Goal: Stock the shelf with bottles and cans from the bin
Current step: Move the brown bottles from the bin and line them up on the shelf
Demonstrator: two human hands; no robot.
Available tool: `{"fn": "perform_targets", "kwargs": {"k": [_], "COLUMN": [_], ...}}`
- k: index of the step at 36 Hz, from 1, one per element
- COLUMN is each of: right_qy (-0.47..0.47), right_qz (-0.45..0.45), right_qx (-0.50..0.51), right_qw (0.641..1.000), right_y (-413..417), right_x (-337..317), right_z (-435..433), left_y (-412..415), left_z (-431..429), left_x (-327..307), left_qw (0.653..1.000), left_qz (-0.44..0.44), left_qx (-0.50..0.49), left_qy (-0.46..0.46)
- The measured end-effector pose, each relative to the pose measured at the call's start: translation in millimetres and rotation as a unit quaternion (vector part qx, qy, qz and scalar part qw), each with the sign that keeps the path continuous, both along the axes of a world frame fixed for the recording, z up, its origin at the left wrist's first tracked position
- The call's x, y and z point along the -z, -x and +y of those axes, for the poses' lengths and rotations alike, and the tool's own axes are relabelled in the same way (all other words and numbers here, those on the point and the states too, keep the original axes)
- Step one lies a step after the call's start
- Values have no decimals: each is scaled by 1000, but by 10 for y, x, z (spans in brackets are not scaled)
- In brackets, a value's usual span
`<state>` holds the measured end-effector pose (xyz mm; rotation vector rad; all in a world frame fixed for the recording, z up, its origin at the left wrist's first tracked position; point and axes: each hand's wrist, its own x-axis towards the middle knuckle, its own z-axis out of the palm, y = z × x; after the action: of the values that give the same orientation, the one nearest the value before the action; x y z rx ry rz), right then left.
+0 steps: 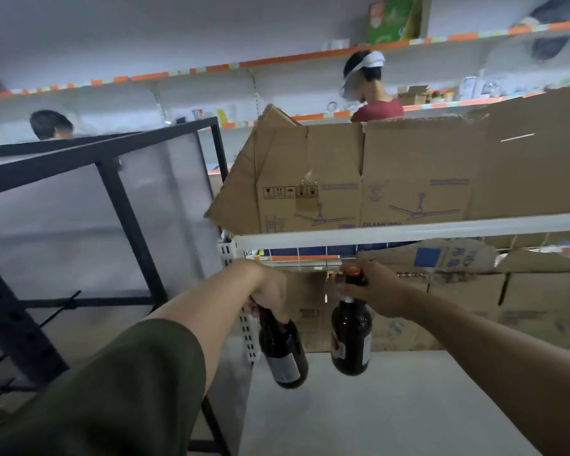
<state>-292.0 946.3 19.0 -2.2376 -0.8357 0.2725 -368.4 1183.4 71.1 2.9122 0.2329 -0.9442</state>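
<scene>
1. Both hands are raised under a shelf rail, each wrapped round a bottle. The left hand (270, 292) is curled over the neck of the left bottle (283, 352), and the right hand (380, 291) is closed round the neck of the right bottle (351, 337), just below its red cap.
2. Both bottles are of dark brown glass with paper labels, the print being too blurred to be read. The left bottle is tilted, its base swung to the right; the right bottle is held nearly upright.
3. The bottles are held side by side, near each other but apart, over the left end of the white lower shelf (392, 406). Whether either base touches the board cannot be told.
4. Flattened cardboard (408, 330) is stood along the far side of that shelf, behind the bottles.
5. Just above the hands the white upper shelf rail (408, 231) is run across, and opened cardboard boxes (310, 179) printed with ceiling-fan drawings are stood on it.
6. A black metal frame (129, 209) with translucent panels is set to the left of the shelf.
7. Far off, wall shelves (211, 68) edged in orange are seen, with a person in a red top (377, 110) and a second person (51, 125) before them.
</scene>
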Motion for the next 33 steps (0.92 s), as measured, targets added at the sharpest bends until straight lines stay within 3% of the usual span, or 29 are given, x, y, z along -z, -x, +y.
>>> {"fn": "perform_targets", "kwargs": {"k": [19, 33], "right_qy": [129, 181], "right_qz": [-20, -61], "right_qx": [-36, -70], "right_qw": [991, 979], "right_y": [-72, -74], "right_x": [199, 258], "right_z": [116, 263], "left_y": [-166, -215], "left_z": [-70, -44], "left_x": [295, 576], "left_qw": [984, 984], "left_qz": [-69, -81], "left_qx": [153, 147], "left_qy": [-53, -56]}}
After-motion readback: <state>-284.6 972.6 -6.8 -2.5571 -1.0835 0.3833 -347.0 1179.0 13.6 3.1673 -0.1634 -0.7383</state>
